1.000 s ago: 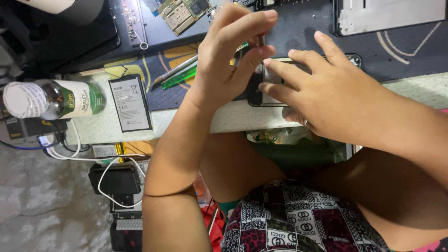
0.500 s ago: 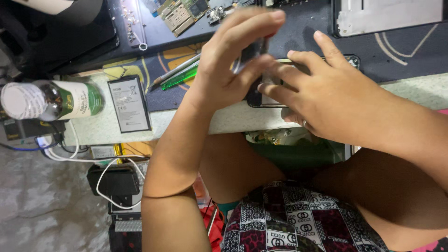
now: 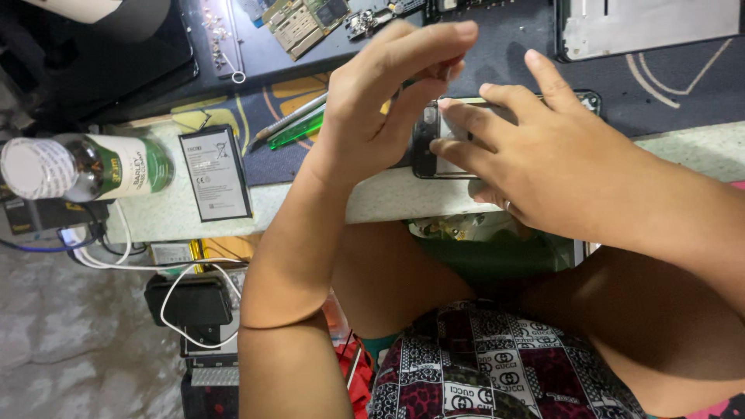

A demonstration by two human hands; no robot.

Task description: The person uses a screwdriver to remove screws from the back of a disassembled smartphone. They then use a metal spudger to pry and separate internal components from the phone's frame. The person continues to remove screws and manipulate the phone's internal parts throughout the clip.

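Black phone (image 3: 425,147) — right hand (image 3: 559,163) pinning it | left hand (image 3: 380,101) now lifted, fingers pinched, contents unclear

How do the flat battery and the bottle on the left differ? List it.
The battery is a thin dark slab with a pale label; the bottle is a round green one with a white cap. The battery lies flat on its face; the bottle lies on its side. Both rest on the table edge, left of the left hand.

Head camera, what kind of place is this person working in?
Probably a phone repair bench. Both hands, left hand and right hand, work on an opened phone, with a loose battery, bare circuit boards and tweezers lying on a work mat.
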